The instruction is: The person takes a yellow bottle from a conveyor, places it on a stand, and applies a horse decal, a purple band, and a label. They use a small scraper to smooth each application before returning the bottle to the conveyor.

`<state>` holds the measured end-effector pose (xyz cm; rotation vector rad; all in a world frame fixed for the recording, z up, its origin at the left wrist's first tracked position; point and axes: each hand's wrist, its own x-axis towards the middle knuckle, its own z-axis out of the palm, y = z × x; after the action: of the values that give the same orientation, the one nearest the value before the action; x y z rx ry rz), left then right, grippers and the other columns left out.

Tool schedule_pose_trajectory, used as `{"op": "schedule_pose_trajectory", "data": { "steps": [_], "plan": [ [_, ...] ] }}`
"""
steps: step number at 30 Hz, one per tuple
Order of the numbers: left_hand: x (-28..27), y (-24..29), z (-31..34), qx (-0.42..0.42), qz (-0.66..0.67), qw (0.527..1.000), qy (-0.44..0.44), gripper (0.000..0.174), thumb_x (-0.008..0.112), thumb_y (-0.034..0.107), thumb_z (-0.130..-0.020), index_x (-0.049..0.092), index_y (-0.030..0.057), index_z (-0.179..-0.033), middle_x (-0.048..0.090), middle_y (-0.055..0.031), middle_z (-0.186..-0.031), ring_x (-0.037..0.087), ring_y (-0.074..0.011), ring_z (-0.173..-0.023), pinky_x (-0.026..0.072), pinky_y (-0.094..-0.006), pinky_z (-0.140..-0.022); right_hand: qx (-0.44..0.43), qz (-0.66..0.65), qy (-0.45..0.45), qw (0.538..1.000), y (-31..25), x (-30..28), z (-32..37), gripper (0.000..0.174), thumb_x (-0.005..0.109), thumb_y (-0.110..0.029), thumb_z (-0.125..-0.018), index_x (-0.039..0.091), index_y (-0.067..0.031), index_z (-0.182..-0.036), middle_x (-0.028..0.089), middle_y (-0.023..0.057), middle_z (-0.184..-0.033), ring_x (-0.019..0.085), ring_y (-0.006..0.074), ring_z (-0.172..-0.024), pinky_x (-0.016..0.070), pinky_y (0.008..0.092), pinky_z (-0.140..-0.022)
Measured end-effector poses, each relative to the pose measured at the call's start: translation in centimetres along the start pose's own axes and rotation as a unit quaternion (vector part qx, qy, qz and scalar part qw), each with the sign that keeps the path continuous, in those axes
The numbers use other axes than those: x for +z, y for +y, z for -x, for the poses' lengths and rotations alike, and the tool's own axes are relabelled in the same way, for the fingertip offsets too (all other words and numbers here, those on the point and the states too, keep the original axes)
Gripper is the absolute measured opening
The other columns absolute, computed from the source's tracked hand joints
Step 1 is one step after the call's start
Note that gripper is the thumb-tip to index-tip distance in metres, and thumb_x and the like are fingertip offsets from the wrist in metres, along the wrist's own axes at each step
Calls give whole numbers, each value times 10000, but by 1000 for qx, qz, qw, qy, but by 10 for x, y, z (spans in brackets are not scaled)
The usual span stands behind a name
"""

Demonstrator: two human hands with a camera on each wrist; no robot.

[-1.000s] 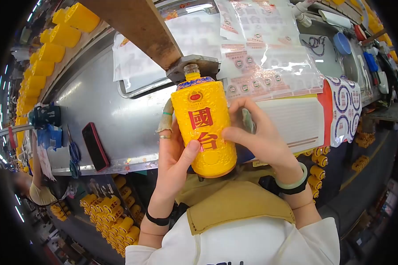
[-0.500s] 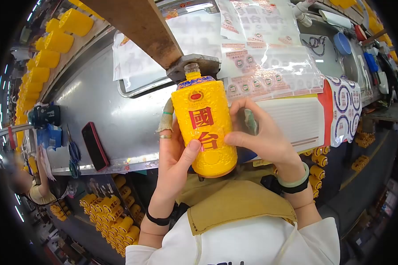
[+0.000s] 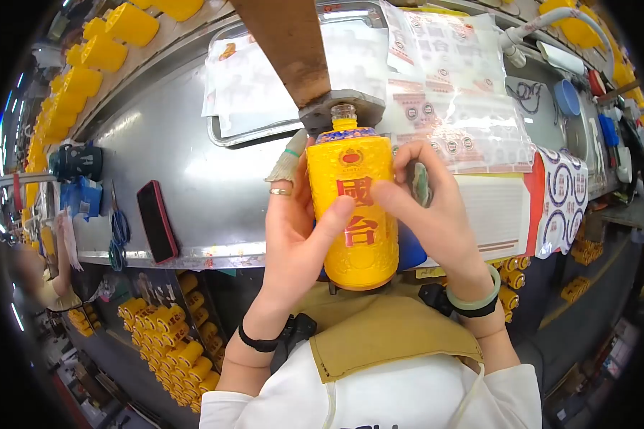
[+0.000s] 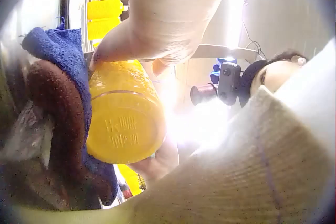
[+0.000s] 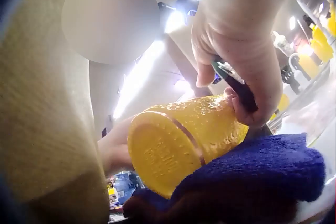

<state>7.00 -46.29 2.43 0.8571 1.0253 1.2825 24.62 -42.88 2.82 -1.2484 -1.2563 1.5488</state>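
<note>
A yellow embossed bottle (image 3: 365, 268) with a clear glass neck lies tilted, its neck against a dark metal plate (image 3: 371, 111) and its base toward the person. My left hand (image 3: 297, 232) holds it from the left, thumb on the front beside the red characters (image 3: 360, 232). That hand's index finger wears a pale finger cot (image 3: 286, 164). On the other side, my right hand (image 3: 436, 211) lays its thumb by the upper character and keeps a small flat green piece (image 3: 421, 184) in its curled fingers. A blue towel (image 5: 262, 158) lies under the bottle.
A wooden beam (image 3: 286, 53) slopes down to the metal plate. Printed decal sheets (image 3: 444, 107) cover the bench right of it; a phone (image 3: 156, 222) and scissors (image 3: 118, 229) lie left. Yellow bottles line the back shelf (image 3: 96, 68) and are stacked below the bench.
The head view has shifted, so the bottle appears farther right. Both thumbs have moved up its front, toward the upper red character. The left index finger is now higher along its side.
</note>
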Motion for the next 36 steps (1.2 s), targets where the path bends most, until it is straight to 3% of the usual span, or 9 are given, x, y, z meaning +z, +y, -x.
{"op": "schedule_pose_trajectory", "data": {
  "steps": [8, 19, 32, 34, 36],
  "plan": [
    [0, -5, -2, 10, 23, 1000, -6, 683, 606, 26, -1016, 243, 5, -1594, 432, -158, -1524, 478, -232, -1388, 401, -385, -1151, -8, 4, 13, 1000, 3, 6, -2, 321, 785, -137, -897, 508, -48, -1033, 539, 34, -998, 503, 118, -973, 439, 278, -879],
    [-1, -10, -8, -8, 64, 998, 8, 610, 590, 43, -1034, 296, 41, -1568, 456, -134, -1493, 489, -214, -1367, 412, -371, -1134, 14, -64, 13, 998, 12, 5, -3, 297, 770, -122, -916, 497, -76, -1024, 495, -29, -941, 431, 53, -828, 383, 221, -718],
    [1, -11, -8, -18, 89, 996, 19, 594, 594, 68, -1040, 314, 48, -1564, 467, -123, -1481, 496, -199, -1348, 421, -357, -1120, -2, -31, 41, 999, 8, 10, -5, 294, 769, -114, -923, 499, -75, -1032, 513, -36, -914, 439, 42, -807, 371, 212, -692],
    [1, -8, -7, -40, 60, 997, 11, 610, 555, 84, -1036, 297, 80, -1589, 425, -135, -1543, 420, -250, -1433, 335, -399, -1190, 9, -56, 27, 998, 10, 8, -5, 295, 769, -110, -923, 498, -74, -1034, 515, -35, -905, 454, 41, -823, 376, 213, -693],
    [2, -7, -7, -39, 64, 997, 6, 615, 554, 84, -1036, 292, 85, -1593, 420, -133, -1547, 418, -249, -1434, 335, -396, -1191, 7, -47, 27, 999, 12, 6, -6, 298, 768, -108, -924, 495, -75, -1040, 516, -34, -906, 457, 42, -824, 377, 213, -692]
  ]
}}
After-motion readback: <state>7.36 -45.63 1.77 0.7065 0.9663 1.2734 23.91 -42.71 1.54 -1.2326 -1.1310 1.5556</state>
